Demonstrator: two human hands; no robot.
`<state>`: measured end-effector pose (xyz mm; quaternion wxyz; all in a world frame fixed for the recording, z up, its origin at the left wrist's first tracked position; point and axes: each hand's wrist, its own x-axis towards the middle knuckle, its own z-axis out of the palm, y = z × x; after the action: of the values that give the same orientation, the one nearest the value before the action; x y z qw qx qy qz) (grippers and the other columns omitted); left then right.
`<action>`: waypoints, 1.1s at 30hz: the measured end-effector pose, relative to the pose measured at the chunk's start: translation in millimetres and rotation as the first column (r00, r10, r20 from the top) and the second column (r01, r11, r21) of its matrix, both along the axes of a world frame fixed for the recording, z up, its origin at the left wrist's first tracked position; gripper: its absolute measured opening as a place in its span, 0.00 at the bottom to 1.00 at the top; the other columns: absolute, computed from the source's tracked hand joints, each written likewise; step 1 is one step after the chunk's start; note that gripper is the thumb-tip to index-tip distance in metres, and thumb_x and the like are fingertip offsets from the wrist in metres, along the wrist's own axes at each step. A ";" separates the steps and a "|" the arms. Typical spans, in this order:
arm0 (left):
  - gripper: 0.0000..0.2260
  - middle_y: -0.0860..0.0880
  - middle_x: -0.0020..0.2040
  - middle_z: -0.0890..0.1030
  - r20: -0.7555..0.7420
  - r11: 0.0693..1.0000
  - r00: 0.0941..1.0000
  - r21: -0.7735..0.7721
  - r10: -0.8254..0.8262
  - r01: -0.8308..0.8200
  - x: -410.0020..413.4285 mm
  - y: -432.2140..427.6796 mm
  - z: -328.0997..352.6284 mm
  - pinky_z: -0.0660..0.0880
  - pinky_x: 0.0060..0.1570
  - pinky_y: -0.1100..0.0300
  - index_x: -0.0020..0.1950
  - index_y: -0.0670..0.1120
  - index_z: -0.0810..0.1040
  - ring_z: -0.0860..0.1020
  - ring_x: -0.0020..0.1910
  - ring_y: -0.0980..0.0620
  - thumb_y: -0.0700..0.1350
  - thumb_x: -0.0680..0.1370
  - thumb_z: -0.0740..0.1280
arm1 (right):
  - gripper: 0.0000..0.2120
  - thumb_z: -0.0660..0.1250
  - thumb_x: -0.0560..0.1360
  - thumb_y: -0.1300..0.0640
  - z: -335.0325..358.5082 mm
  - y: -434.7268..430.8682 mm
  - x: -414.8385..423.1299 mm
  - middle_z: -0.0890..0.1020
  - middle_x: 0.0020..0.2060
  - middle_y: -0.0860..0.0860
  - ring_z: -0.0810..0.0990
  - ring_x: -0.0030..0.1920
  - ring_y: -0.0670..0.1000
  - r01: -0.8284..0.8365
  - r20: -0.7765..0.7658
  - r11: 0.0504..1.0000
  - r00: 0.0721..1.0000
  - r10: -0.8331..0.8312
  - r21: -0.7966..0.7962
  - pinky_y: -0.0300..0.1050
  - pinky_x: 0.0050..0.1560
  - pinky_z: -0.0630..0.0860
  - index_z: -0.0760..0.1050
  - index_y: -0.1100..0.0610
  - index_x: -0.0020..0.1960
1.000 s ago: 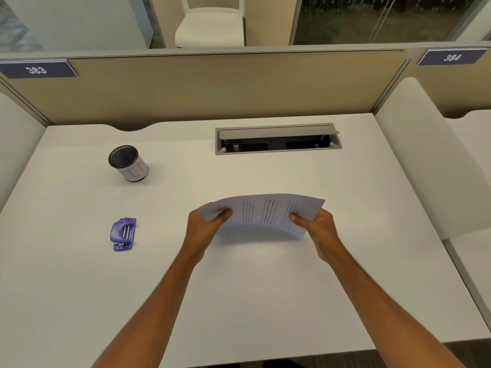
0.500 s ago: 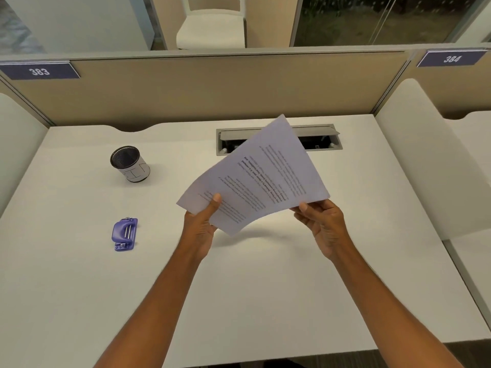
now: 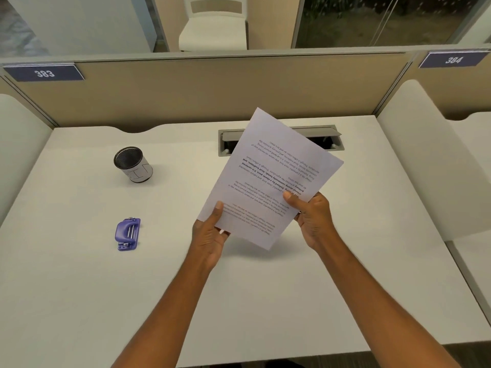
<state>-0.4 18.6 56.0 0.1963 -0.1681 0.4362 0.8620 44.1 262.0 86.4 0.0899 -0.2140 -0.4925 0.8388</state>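
Note:
A white printed sheet of paper (image 3: pixel 271 179) is held up above the white desk (image 3: pixel 79 288), tilted, its text upside down to me. My left hand (image 3: pixel 210 235) pinches its lower left edge, thumb on top. At the sheet's lower right edge my right hand (image 3: pixel 310 216) pinches it, thumb on the printed face. The paper's far corner covers part of the grey cable box (image 3: pixel 332 142).
A purple hole punch (image 3: pixel 127 234) lies on the desk's left side. Behind it stands a black mesh pen cup (image 3: pixel 132 164) with a white label. Beige partitions (image 3: pixel 186 94) wall the back; white dividers stand at both sides.
The sheet was low and bowed between both hands, then rose and turned upright. Since half a second ago it has rotated further clockwise and my right thumb has closed onto it.

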 end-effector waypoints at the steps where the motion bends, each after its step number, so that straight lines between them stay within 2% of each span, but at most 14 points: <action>1: 0.19 0.47 0.62 0.89 -0.014 0.998 1.000 -0.055 -0.016 0.015 -5.0 -7.1 0.4 0.87 0.55 0.48 0.69 0.50 0.84 0.86 0.62 0.46 0.47 0.78 0.77 | 0.19 0.80 0.75 0.65 1.5 4.3 1.1 0.88 0.64 0.57 0.88 0.62 0.61 -0.008 0.004 1.000 1.000 0.008 0.019 0.54 0.56 0.87 0.86 0.52 0.63; 4: 0.13 0.49 0.57 0.90 -0.129 0.958 0.982 -0.269 -0.140 0.101 -21.9 -25.7 4.0 0.84 0.56 0.52 0.59 0.51 0.88 0.84 0.58 0.47 0.51 0.76 0.82 | 0.17 0.80 0.76 0.65 6.6 12.6 4.0 0.89 0.63 0.56 0.89 0.60 0.60 -0.037 0.026 0.994 0.999 0.035 0.100 0.57 0.58 0.87 0.87 0.50 0.61; 8: 0.19 0.49 0.60 0.91 -0.267 0.856 0.885 -0.462 -0.381 0.229 -36.6 -22.9 24.5 0.85 0.53 0.61 0.62 0.53 0.89 0.89 0.59 0.46 0.58 0.74 0.83 | 0.16 0.79 0.76 0.66 14.2 11.6 5.7 0.90 0.59 0.53 0.90 0.57 0.57 -0.084 0.052 0.971 0.996 0.075 0.225 0.54 0.57 0.88 0.88 0.49 0.59; 11: 0.16 0.52 0.60 0.91 -0.294 0.812 0.840 -0.524 -0.456 0.257 -42.5 -8.5 37.2 0.86 0.53 0.59 0.62 0.57 0.89 0.90 0.57 0.48 0.58 0.76 0.81 | 0.15 0.79 0.77 0.64 16.8 5.2 6.0 0.91 0.56 0.48 0.91 0.54 0.54 -0.119 0.088 0.938 0.992 0.095 0.326 0.49 0.52 0.88 0.86 0.50 0.60; 17: 0.13 0.54 0.57 0.91 -0.311 0.824 0.865 -0.535 -0.395 0.184 -36.7 5.4 36.4 0.87 0.51 0.58 0.59 0.60 0.90 0.90 0.54 0.50 0.58 0.75 0.81 | 0.14 0.80 0.77 0.64 14.7 -0.1 6.9 0.92 0.53 0.45 0.91 0.50 0.48 -0.108 0.078 0.930 0.993 0.086 0.351 0.39 0.47 0.85 0.87 0.48 0.57; 20: 0.09 0.56 0.56 0.91 -0.322 0.826 0.871 -0.544 -0.372 0.152 -30.8 3.3 28.3 0.85 0.50 0.65 0.56 0.63 0.90 0.89 0.53 0.56 0.54 0.76 0.82 | 0.14 0.81 0.76 0.62 10.4 1.5 9.1 0.91 0.52 0.44 0.89 0.49 0.46 -0.126 0.091 0.916 0.991 0.098 0.381 0.37 0.47 0.84 0.88 0.44 0.55; 23: 0.11 0.58 0.56 0.91 -0.307 0.826 0.878 -0.542 -0.367 0.155 -25.1 2.2 23.2 0.83 0.49 0.69 0.55 0.64 0.90 0.89 0.53 0.59 0.49 0.77 0.82 | 0.17 0.82 0.75 0.63 2.5 4.6 11.2 0.91 0.51 0.44 0.89 0.51 0.46 -0.126 0.109 0.919 0.990 0.092 0.373 0.37 0.47 0.84 0.86 0.46 0.58; 25: 0.11 0.59 0.56 0.91 -0.315 0.820 0.869 -0.550 -0.381 0.161 -21.8 3.9 21.6 0.83 0.50 0.69 0.56 0.65 0.89 0.89 0.54 0.58 0.49 0.78 0.81 | 0.17 0.82 0.75 0.62 -2.1 6.2 12.3 0.91 0.51 0.43 0.89 0.51 0.47 -0.131 0.130 0.915 0.988 0.087 0.382 0.36 0.47 0.84 0.86 0.46 0.58; 30: 0.11 0.60 0.56 0.90 -0.342 0.817 0.861 -0.560 -0.377 0.136 -17.7 13.2 25.6 0.84 0.51 0.66 0.56 0.70 0.88 0.88 0.54 0.58 0.52 0.80 0.79 | 0.15 0.80 0.77 0.61 -4.3 7.1 12.1 0.90 0.47 0.38 0.88 0.47 0.40 -0.119 0.150 0.904 0.987 0.061 0.412 0.32 0.44 0.83 0.86 0.42 0.54; 33: 0.10 0.60 0.56 0.91 -0.357 0.822 0.864 -0.560 -0.354 0.105 -17.9 14.0 27.3 0.84 0.50 0.66 0.56 0.68 0.88 0.88 0.54 0.59 0.52 0.80 0.79 | 0.16 0.81 0.77 0.60 -1.2 7.5 10.6 0.90 0.48 0.39 0.88 0.47 0.40 -0.108 0.136 0.904 0.989 0.056 0.413 0.32 0.44 0.83 0.87 0.37 0.51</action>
<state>-18.3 32.5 83.3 0.1430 0.0424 0.7041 0.6942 54.7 269.4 85.2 0.0683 -0.2189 -0.6743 0.7020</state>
